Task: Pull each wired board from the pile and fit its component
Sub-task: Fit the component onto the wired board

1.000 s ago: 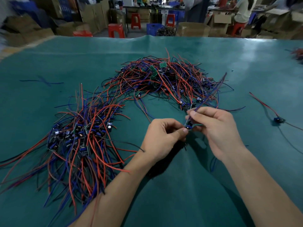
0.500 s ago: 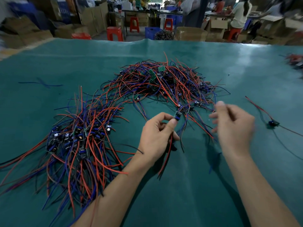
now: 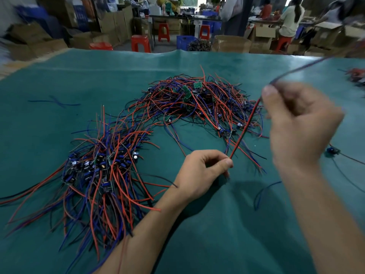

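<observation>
A tangled pile of wired boards (image 3: 197, 101) with red, blue and black leads lies at the centre back of the green table (image 3: 197, 234). A second heap of wired boards (image 3: 102, 167) lies at the left. My left hand (image 3: 201, 173) pinches the lower end of one board's red wire (image 3: 245, 127); the board itself is hidden in the fingers. My right hand (image 3: 300, 123), blurred and raised, grips the same wire bundle higher up, and the leads stream off to the upper right.
A single wired board (image 3: 332, 150) lies on the table at the right. A loose blue wire (image 3: 262, 192) lies under my right forearm, another (image 3: 57, 101) at the far left. Cardboard boxes, red stools and seated people stand beyond the far table edge.
My right hand has taken hold of the wires and swept up and to the right, stretching them taut. My left hand has stayed low, keeping its pinch on the board end.
</observation>
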Demonstrator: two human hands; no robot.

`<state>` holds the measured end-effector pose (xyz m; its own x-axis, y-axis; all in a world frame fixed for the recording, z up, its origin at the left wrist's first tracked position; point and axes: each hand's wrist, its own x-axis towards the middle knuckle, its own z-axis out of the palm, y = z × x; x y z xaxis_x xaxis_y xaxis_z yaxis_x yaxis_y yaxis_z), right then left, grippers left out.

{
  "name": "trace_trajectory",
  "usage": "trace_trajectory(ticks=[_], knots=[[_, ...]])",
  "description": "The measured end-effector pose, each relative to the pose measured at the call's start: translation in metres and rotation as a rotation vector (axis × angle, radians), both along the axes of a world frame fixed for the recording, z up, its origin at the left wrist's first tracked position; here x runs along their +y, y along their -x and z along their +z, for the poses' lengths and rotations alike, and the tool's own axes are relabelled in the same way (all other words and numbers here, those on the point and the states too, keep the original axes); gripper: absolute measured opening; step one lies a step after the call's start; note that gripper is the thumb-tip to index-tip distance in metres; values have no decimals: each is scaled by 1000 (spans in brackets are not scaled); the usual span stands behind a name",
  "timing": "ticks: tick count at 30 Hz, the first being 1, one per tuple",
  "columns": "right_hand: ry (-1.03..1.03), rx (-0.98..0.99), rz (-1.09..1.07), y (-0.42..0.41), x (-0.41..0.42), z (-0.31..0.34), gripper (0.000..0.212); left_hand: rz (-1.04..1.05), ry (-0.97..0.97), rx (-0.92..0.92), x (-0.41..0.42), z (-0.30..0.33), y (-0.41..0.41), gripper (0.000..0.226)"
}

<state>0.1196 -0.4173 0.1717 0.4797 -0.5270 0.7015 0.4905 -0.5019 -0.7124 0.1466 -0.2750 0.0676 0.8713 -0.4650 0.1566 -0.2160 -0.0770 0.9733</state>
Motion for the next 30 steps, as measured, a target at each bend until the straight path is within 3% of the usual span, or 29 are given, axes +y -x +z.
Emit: trace_trajectory(ticks=[2, 4, 7, 10, 12, 14, 16, 18, 24, 30], knots=[[-49, -76, 109, -5, 18, 31, 2, 20, -45, -2, -1, -2, 0, 14], [-23, 1, 354, -13, 46, 54, 9, 62, -73, -29, -2, -2, 0, 13], [372, 335, 609, -34, 78, 63, 31, 130, -87, -69, 0, 0, -1, 9], [663, 496, 377, -59, 66, 48, 45, 172, -94, -84, 1, 1, -2, 6], [717, 587, 159, -72, 34, 30, 27, 195, -101, -73, 1, 2, -3, 4], [743, 828, 27, -76, 3, 5, 11, 206, -129, -90, 0, 3, -3, 3], [728, 1034, -4, -74, -18, -27, 15, 232, -152, -112, 0, 3, -4, 5], [696, 1092, 11, -70, -28, -51, 25, 253, -157, -116, 0, 4, -4, 8], [424, 994, -6, -67, -53, -63, 18, 260, -97, -45, -1, 0, -6, 8], [-149, 675, 106, -31, -71, -45, 16, 258, -67, -5, -2, -3, -7, 8]])
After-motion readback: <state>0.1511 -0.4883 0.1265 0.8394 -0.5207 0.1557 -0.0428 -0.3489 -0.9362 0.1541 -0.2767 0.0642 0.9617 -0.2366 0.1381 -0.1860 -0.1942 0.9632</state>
